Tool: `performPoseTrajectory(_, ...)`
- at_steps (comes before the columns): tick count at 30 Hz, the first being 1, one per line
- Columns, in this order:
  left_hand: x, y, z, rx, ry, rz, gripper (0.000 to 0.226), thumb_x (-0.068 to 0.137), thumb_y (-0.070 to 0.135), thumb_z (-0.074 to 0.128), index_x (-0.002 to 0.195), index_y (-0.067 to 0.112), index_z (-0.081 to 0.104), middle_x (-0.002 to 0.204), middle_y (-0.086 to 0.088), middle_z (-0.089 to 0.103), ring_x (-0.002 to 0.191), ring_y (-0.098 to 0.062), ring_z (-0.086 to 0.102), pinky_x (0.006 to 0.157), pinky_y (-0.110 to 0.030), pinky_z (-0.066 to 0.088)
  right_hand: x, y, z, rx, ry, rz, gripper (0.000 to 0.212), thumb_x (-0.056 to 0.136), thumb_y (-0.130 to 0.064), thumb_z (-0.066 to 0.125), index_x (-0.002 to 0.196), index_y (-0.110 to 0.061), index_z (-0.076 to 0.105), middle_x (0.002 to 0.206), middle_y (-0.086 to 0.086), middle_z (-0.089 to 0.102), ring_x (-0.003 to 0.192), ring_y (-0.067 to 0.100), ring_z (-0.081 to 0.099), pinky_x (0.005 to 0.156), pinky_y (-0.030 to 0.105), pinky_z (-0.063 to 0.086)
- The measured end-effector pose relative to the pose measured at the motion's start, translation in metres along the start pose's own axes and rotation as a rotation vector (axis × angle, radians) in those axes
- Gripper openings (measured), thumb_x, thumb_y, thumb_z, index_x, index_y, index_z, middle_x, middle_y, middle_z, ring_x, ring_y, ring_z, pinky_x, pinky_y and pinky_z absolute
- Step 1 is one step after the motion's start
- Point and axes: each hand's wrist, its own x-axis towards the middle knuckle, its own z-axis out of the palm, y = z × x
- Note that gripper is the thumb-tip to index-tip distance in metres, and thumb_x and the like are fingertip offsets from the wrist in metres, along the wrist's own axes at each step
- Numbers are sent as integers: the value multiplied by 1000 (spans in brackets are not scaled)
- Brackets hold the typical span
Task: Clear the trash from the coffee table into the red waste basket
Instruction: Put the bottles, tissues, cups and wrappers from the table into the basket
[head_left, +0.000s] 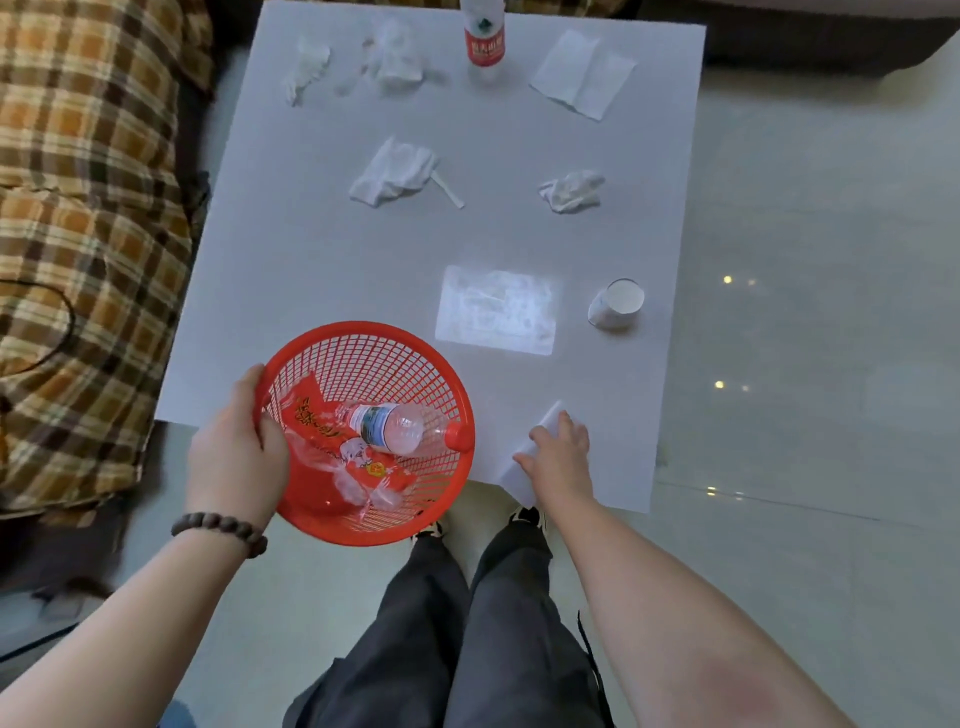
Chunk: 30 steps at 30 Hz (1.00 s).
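Red waste basket (332, 364) holding bottle (395, 427) and wrapper (317, 421), left fingers (270, 434) gripping rim, right fingers (566, 423) spread on paper (540, 431)

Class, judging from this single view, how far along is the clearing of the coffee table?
Done: a plastic bottle and a red wrapper lie in the red waste basket, held by the left hand. In hand: the right hand touches a white paper at the near edge. Left: crumpled tissues, a paper cup and a standing bottle.
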Motion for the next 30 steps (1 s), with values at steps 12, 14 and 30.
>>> performPoseTrajectory(12,-17,-10,-13,-84,25,-86,48,88,6,44,136,14,45,111,-22,63,97,-40,58,84,-45,46,-48,-40,-75,372,358,-223,24,86,-16,60,110,-14,61,144,11,38,136,23,30,101,24,27)
performPoseTrajectory(14,-17,-6,-17,-126,22,-76,48,88,5,43,136,13,45,115,-21,62,101,-39,57,86,-43,44,-70,-69,-106,461,493,-351,23,86,-20,62,109,-21,61,142,7,41,134,19,33,99,20,23)
performPoseTrajectory(30,-12,51,-61,-393,74,219,49,88,4,45,135,16,48,125,-5,60,111,-23,55,89,-19,34,-123,-176,-105,63,145,-742,44,82,-19,67,124,-12,57,131,10,56,121,26,49,103,35,36)
